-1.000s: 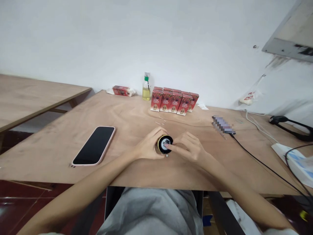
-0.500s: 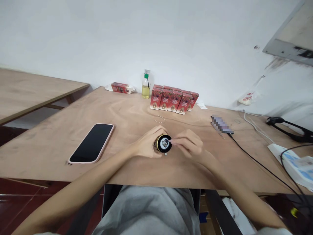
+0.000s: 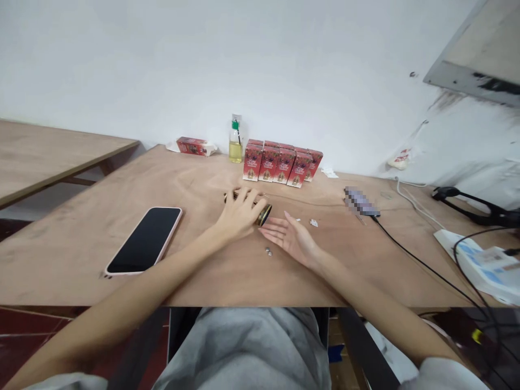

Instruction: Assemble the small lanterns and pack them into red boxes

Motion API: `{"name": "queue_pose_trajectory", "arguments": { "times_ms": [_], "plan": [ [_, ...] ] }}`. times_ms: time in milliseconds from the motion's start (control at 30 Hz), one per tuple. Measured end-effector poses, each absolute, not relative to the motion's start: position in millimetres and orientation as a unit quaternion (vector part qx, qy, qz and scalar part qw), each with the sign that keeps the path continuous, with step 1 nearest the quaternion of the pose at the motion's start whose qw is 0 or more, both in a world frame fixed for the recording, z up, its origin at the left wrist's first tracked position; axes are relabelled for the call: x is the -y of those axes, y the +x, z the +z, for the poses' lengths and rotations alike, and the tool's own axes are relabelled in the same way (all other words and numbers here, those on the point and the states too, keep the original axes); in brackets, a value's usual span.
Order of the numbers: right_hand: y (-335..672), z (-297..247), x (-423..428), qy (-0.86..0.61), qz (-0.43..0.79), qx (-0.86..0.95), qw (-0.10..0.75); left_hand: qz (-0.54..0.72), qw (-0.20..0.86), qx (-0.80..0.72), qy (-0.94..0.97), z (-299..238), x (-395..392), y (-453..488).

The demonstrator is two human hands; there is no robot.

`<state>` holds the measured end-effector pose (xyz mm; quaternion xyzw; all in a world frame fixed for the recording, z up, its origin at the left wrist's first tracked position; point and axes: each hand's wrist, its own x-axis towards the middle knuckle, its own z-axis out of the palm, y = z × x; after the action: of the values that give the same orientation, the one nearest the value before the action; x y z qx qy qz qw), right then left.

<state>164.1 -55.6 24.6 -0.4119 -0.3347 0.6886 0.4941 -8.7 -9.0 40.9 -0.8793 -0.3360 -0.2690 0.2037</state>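
Observation:
My left hand is wrapped from above around a small dark and gold cylinder-shaped ornament, tipped on its side with its base end to the right. Most of its body is hidden under my fingers. My right hand is open, palm up and fingers stretched out, just below and beside that base end. A few small silvery round pieces, perhaps button cells, lie on the table in front of my hands. Small white scraps lie behind my right hand.
Several red boxes stand by the wall, with an oil bottle and a torn red box to their left. A phone lies left. On the right are a blurred-out device, its cable and a white power strip.
The ornament has gone from base facing me to lying sideways in my left hand. My right hand has left its pinch at the base and turned palm up. White scraps now show on the table.

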Motion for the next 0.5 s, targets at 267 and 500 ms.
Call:
{"name": "queue_pose_trajectory", "arguments": {
  "times_ms": [267, 500],
  "plan": [
    [147.2, 25.7, 36.8, -0.386, 0.704, 0.148, 0.578, -0.206, 0.255, 0.091, -0.94, 57.8, -10.4, 13.0],
    [170.9, 28.1, 36.1, -0.331, 0.688, 0.305, 0.569, -0.399, 0.129, 0.361, -0.833, 65.2, -11.6, -6.1]
  ]
}}
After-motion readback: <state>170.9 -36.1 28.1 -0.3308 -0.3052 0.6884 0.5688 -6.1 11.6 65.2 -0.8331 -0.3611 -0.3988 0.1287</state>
